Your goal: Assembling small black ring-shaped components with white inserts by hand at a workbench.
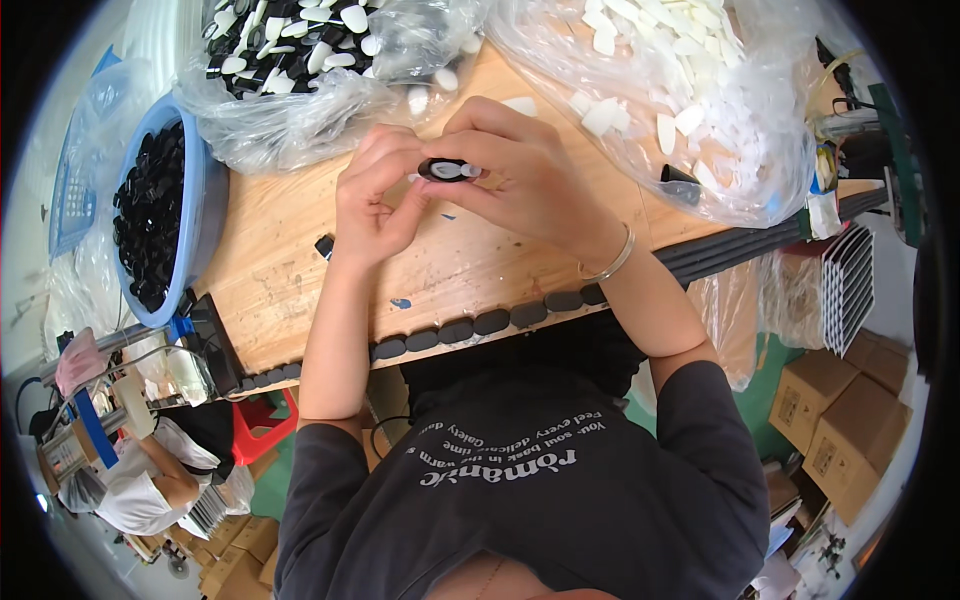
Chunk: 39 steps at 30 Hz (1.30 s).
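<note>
Both hands meet over the wooden table (480,265), pinching one small black oval piece (431,169) between them. A pale oval shows in its middle, and a small whitish bit sticks out at its right end. My left hand (378,195) grips the left end with thumb and fingers. At the right end, my right hand (525,172) closes its thumb and fingers round the piece. A small black part (325,246) lies on the table beside my left wrist.
At the left, a blue basin (208,200) holds many black pieces. Clear plastic bags at the back contain black and white parts (290,45) and white oval pieces (670,40). Black oval pads (490,321) line the table's near edge. Cardboard boxes (830,420) stand at right; another person (150,480) sits lower left.
</note>
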Available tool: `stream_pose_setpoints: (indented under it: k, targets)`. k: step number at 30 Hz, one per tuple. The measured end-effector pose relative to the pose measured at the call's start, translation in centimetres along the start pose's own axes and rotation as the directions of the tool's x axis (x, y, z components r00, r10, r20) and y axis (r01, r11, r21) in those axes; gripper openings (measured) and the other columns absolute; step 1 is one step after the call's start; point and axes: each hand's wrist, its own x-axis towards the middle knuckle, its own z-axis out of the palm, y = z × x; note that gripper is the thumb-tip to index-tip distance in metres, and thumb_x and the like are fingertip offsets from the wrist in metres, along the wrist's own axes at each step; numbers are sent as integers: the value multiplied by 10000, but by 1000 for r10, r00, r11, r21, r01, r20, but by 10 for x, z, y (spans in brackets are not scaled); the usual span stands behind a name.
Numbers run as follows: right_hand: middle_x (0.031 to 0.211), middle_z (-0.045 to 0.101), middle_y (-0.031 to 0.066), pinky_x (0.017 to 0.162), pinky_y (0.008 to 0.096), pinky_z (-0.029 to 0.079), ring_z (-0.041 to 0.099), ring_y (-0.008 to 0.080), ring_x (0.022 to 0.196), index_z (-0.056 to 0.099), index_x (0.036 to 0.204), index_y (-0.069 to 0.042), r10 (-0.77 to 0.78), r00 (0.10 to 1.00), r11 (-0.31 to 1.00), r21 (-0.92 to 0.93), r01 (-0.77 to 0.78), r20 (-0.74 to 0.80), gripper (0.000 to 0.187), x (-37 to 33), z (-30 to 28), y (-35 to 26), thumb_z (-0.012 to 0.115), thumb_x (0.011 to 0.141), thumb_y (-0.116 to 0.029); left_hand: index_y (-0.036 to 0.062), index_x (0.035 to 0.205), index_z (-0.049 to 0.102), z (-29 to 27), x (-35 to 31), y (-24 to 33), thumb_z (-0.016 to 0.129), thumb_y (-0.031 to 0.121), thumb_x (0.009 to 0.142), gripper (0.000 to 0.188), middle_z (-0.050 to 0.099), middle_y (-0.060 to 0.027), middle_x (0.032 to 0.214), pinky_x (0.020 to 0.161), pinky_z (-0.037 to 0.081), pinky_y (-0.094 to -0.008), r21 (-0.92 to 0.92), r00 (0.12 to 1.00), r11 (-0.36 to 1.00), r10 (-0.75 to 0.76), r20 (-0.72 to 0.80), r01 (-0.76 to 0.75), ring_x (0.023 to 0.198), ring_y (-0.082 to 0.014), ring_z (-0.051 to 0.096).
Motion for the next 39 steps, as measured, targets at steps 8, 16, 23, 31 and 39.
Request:
stream_pose_setpoints:
  k: [8, 16, 23, 31, 39]
  targets:
    - [761, 558, 34, 558, 250, 429, 510, 143, 614, 686, 910, -50, 47, 998, 999, -2, -47, 46, 227, 1, -2, -1, 786, 711, -90, -35, 867, 642, -4, 1, 1, 630, -29, 687, 180, 629, -123, 863, 773, 449, -353, 64, 998, 998, 16, 63, -20, 842, -294, 559]
    - [757, 565, 28, 527, 237, 429, 503, 105, 594, 647, 900, -33, 105, 981, 994, -25, -111, -165, 263, 2, 7, -3, 807, 698, -89, -3, 1054, 615, 16, 3, 8, 700, -29, 631, 432, 621, -145, 968, 820, 452, -388, 219, 969, 976, 66, -239, -12, 867, -322, 566]
    - [758, 566, 24, 552, 194, 435, 534, 87, 627, 619, 915, -28, 150, 978, 986, -47, -158, -141, 287, 1, 8, -7, 806, 708, -94, -16, 1070, 632, 17, -1, 6, 743, -18, 625, 458, 638, -154, 1006, 831, 463, -399, 394, 947, 905, 252, -197, -159, 910, -317, 584]
    - [914, 645, 36, 713, 200, 484, 607, 69, 793, 601, 1073, 59, 431, 885, 715, 531, -455, 178, 219, 0, -3, 0, 632, 863, 6, -15, 1086, 642, 12, 1, 3, 782, 24, 636, 473, 650, -127, 1027, 868, 449, -383, 211, 953, 976, 112, -282, -52, 939, -291, 590]
    - [839, 640, 34, 687, 183, 492, 615, 58, 757, 588, 1032, 58, 530, 832, 736, 398, -547, 164, 181, 1, 0, -7, 624, 857, 32, -2, 1073, 652, 10, 2, 5, 788, 36, 628, 467, 642, -122, 1034, 852, 453, -387, 263, 959, 960, 157, -234, -93, 949, -292, 570]
